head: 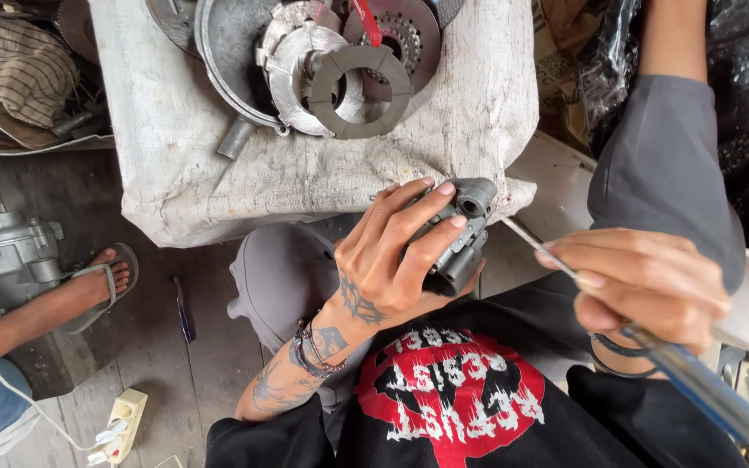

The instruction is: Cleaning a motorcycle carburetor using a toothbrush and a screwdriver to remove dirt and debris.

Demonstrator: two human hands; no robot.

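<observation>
Wooden floorboards [158, 347] carry a sack-covered block [175, 130] topped with metal discs [340, 65]. Another person's sandalled foot [101, 282] rests at left. Over the lap, the left hand [383, 269] wraps tightly round a grey carburetor [461, 234]. The right hand [643, 282] is closed on a blue-handled screwdriver [695, 381], its shaft reaching the carburetor.

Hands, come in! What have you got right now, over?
Left hand grips grey metal engine part. Right hand holds blue-handled screwdriver, tip at the part. Nothing between them.
</observation>
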